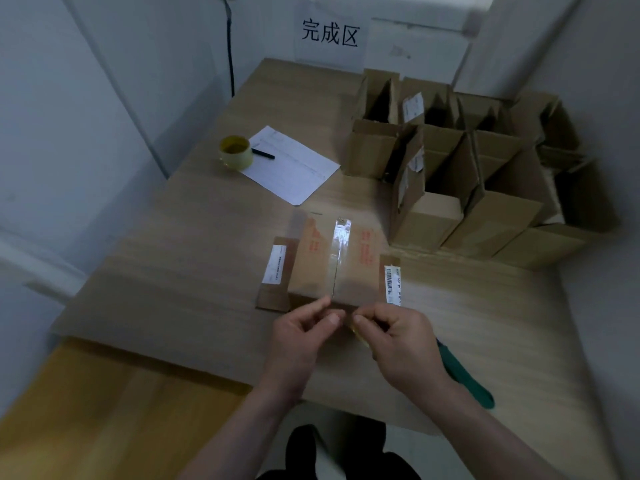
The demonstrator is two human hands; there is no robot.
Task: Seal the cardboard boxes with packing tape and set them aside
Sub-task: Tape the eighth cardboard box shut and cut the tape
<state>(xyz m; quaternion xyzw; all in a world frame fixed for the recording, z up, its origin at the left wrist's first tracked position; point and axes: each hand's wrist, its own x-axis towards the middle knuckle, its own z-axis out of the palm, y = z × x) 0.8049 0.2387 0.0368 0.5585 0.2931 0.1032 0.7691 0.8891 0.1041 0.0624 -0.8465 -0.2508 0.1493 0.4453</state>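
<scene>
Lying near the middle of the tabletop (180, 237), toward its near edge, the cardboard box (332, 268) has its two top flaps closed, with a strip of clear tape (341, 244) running along the centre seam from the far side toward the near side. Side flaps carrying white labels stick out left and right. Bare tabletop stretches to the left of the box as far as the left edge; on the right, a crowd of open boxes (460, 174) fills the far right corner and comes close to the box. At the far left sit a yellowish tape roll (236, 152), a sheet of paper (291, 164) and a black pen (263, 154). A sign (329, 34) hangs on the wall beyond the far edge.

Both hands meet at the box's near edge. The left hand (301, 336) has its fingers curled, its grip pinching the tape end at the seam. The right hand (398, 341), just beside it, is clenched around a yellowish tape piece. A green handle (464, 375) lies under the right wrist.
</scene>
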